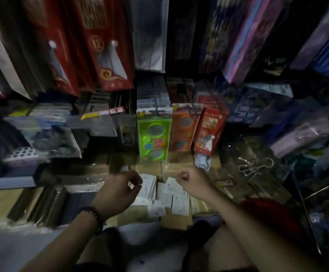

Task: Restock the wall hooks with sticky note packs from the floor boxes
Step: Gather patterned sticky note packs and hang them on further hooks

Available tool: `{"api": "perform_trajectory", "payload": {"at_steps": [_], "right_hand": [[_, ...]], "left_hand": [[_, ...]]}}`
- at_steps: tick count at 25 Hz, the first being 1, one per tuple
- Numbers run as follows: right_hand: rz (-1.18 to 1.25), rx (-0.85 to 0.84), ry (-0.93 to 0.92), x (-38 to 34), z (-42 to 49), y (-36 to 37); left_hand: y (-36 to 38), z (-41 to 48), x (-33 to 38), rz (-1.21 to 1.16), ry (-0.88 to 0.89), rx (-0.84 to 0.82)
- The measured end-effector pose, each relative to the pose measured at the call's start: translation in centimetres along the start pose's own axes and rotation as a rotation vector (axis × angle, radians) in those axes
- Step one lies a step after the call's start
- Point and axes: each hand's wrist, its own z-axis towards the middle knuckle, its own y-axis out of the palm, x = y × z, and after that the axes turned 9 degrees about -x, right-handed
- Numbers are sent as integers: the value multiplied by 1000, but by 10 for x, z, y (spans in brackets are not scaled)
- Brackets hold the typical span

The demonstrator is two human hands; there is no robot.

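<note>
Several white sticky note packs [160,195] lie loose in an open cardboard box [134,214] on the floor, low in the middle of the view. My left hand [119,192] hovers just left of them, its fingers and thumb curled toward each other. My right hand [194,183] is above the packs' right side, curled like a fist with thumb against forefinger. The picture is dim and blurred, so I cannot tell whether either hand pinches something thin or clear. Hanging goods hide the wall hooks.
Green [153,134], orange [185,128] and red [208,130] carded packs stand just behind the box. Red packs [108,55] and other goods hang overhead. Wrapped bundles [46,205] lie at the left; loose metal hooks [254,168] lie at the right. My knees are at the bottom.
</note>
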Motion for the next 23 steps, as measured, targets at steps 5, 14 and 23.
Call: {"api": "perform_trajectory", "payload": {"at_steps": [5, 14, 23], "right_hand": [[-16, -170, 204, 74, 60, 95], [15, -78, 327, 89, 177, 208], [-22, 111, 629, 73, 203, 280]], "left_hand": [[59, 20, -59, -18, -193, -154], [106, 43, -116, -192, -323, -246], [106, 45, -120, -240, -348, -232]]}}
